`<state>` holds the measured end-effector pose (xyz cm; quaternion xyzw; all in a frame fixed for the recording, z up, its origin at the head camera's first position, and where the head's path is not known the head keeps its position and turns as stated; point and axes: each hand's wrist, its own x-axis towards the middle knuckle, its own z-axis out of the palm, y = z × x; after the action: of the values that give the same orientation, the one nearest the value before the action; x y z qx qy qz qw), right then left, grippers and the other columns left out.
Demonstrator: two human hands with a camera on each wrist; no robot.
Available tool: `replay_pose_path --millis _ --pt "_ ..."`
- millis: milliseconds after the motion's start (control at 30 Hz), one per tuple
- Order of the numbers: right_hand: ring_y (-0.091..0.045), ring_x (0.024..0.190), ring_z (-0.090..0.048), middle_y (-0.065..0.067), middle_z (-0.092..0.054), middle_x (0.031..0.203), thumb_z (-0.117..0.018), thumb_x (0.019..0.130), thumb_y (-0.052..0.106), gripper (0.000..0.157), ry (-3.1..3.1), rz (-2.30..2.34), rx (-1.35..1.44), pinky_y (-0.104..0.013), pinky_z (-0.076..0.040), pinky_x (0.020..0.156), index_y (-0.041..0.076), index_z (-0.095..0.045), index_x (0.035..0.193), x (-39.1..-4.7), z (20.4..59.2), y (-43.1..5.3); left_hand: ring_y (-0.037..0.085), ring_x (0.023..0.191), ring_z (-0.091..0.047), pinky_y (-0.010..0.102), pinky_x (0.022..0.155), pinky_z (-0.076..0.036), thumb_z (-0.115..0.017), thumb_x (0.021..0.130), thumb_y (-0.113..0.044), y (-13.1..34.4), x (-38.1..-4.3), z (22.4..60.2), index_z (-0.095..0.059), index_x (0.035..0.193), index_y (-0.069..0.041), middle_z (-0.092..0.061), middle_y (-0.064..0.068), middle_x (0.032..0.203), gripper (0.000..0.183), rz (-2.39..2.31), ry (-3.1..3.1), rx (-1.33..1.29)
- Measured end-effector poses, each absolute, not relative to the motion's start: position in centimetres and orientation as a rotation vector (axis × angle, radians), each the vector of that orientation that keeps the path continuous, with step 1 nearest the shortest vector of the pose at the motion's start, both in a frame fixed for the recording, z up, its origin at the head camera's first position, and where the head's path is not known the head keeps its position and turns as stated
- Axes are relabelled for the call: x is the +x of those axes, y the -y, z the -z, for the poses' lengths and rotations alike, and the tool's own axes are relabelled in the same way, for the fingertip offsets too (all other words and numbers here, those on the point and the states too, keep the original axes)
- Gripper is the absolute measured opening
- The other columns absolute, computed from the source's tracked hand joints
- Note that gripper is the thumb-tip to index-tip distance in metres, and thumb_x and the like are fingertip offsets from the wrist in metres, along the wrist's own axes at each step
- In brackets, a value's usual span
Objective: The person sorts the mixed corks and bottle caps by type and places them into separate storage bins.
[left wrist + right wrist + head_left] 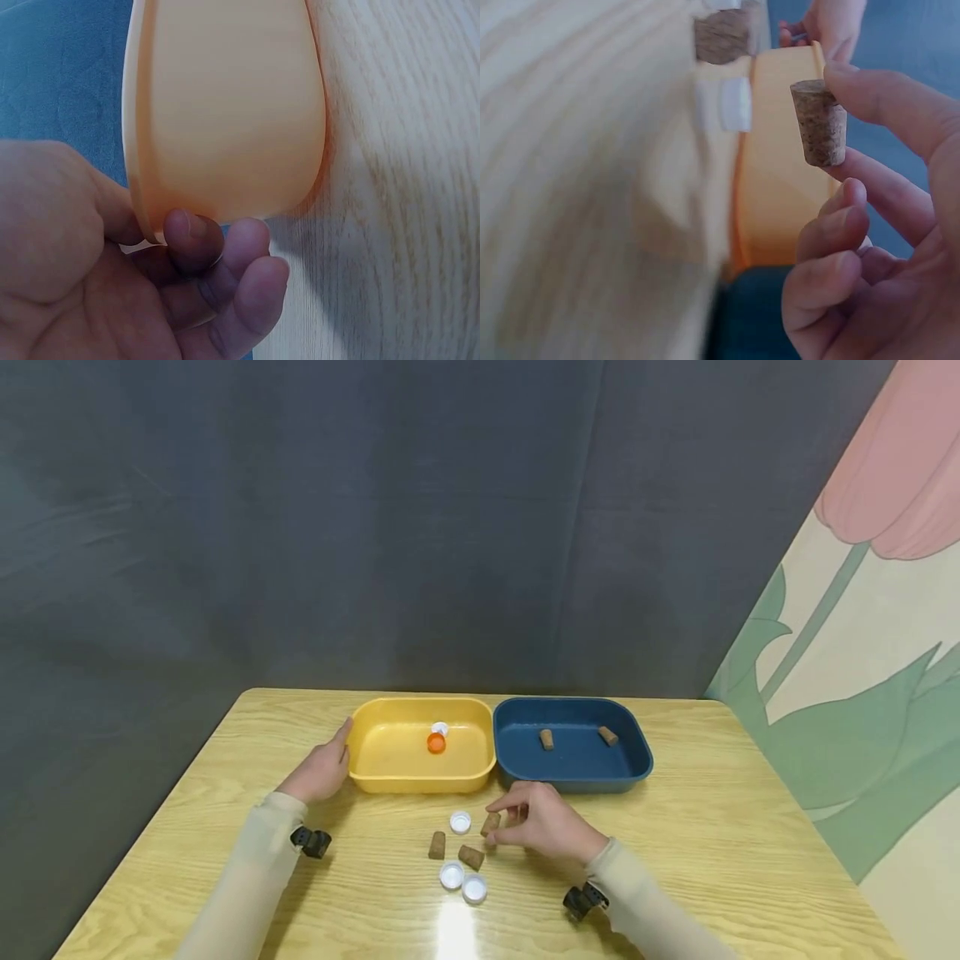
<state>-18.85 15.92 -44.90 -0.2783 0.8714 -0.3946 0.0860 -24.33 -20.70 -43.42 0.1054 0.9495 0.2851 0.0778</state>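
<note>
My left hand point(321, 770) grips the left end of the yellow tray point(393, 752); in the left wrist view the thumb goes behind the rim and the fingertips point(251, 236) lie by the outer wall. Between thumb and index finger, my right hand point(551, 825) pinches a tapered cork point(821, 127) in front of the blue tray point(573, 767). Close by on the table are two more corks, one point(437, 845) to the left and one point(471, 857) just below. Three white bottle caps lie near them: one point(461, 822) behind, two point(452, 875) in front.
Inside the yellow tray are a white cap point(440, 727) and an orange cap point(436, 742). Two corks point(547, 739) lie apart in the blue tray. The trays stand side by side at the back of the wooden table point(720, 827), before a dark curtain point(465, 527).
</note>
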Motion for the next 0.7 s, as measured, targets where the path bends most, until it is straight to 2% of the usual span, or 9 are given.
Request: replay_pose_path --millis 333,467,700 --pt "-0.007 0.063 -0.043 0.000 -0.056 0.074 -0.086 0.080 0.029 0.036 -2.657 1.224 -0.842 -0.021 -0.036 0.056 0.012 -0.078 0.111 -19.5 42.3 -18.0 0.013 0.048 -0.040 0.031 0.056 -0.043 -0.026 0.107 -0.008 21.1 -24.6 43.8 -0.003 0.157 0.008 -0.049 0.007 0.070 0.057 -0.870 -2.830 0.319" --pt "-0.009 0.064 -0.045 0.006 -0.056 0.075 -0.085 0.081 0.031 0.036 -2.695 1.222 -0.830 -0.022 -0.037 0.056 0.014 -0.078 0.112 -20.3 41.3 -19.1 0.013 0.048 -0.040 0.032 0.056 -0.043 -0.025 0.107 -0.008 21.1 -24.7 43.8 -0.003 0.157 0.008 -0.049 0.008 0.070 0.057 -0.877 -2.826 0.327" --pt "-0.015 0.067 -0.049 0.004 -0.060 0.078 -0.083 0.083 0.035 0.038 -2.738 1.182 -0.715 -0.024 -0.039 0.055 0.016 -0.077 0.115 -22.0 39.9 -21.2 0.013 0.047 -0.039 0.032 0.056 -0.042 -0.026 0.107 -0.007 21.0 -24.7 43.7 -0.004 0.156 0.009 -0.049 0.010 0.074 0.057 -0.865 -2.833 0.330"
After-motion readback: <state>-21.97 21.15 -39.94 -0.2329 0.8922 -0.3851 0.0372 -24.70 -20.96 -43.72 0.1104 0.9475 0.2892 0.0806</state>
